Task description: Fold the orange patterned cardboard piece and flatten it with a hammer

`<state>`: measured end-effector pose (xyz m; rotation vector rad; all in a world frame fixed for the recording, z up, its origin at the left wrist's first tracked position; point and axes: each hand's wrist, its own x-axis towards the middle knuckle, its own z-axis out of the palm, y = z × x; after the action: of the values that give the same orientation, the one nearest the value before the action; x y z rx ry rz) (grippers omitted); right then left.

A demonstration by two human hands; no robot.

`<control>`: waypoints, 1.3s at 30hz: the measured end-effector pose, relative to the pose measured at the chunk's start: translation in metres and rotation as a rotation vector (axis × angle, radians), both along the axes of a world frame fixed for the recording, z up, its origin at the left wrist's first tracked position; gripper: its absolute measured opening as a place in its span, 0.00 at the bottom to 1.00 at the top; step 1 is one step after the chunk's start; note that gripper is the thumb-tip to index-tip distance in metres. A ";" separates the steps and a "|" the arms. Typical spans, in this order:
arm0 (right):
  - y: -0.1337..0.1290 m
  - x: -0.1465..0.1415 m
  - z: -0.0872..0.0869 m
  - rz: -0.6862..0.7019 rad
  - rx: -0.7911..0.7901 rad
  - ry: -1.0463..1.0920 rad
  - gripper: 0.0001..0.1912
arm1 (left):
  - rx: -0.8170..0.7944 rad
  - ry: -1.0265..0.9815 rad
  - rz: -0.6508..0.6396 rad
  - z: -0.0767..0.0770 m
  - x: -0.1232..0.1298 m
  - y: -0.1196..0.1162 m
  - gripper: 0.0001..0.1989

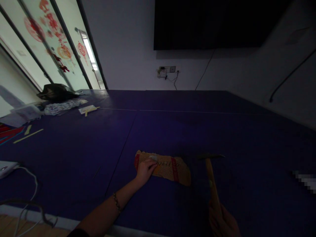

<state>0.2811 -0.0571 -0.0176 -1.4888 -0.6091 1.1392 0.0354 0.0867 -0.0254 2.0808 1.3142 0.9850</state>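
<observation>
The patterned piece (164, 171), banded in red, is laid flat on the worktop (74, 151), and directions here are read from it, with twelve o'clock set towards the wall (123, 49). The left hand (143, 172) is rested on its nine-o'clock half, probably so that it is steadied against the worktop. The left fingers are drawn together in a pinch, with little or no gap left; whether something small is gripped between the tips cannot be told. A row of small marks or bits (170, 164) is seen running from the tips towards three o'clock, too fine to be made out.

Between four and five o'clock, the right hand (223, 222) is wrapped round the handle of a hammer (212, 184), the fingers being curled closed on it. The handle is gripped towards its lower end, so that the head is held out near three o'clock, close to the piece but apart from it; by this grip, reach and leverage seem to be favoured.

Other things are set well off, apparently so that room is left for both hands: a white device (7, 168) with its cable (36, 182) towards nine o'clock, yellow strips (28, 136) between nine and ten, and a dark bag (58, 92) at about ten
</observation>
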 end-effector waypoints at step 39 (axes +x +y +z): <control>0.000 0.004 -0.006 0.084 0.011 -0.052 0.23 | 0.047 -0.020 0.003 -0.003 -0.002 0.002 0.11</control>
<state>0.2854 -0.0575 -0.0241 -1.4991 -0.7185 1.1621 0.0333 0.0884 -0.0285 2.0982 1.2966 1.0451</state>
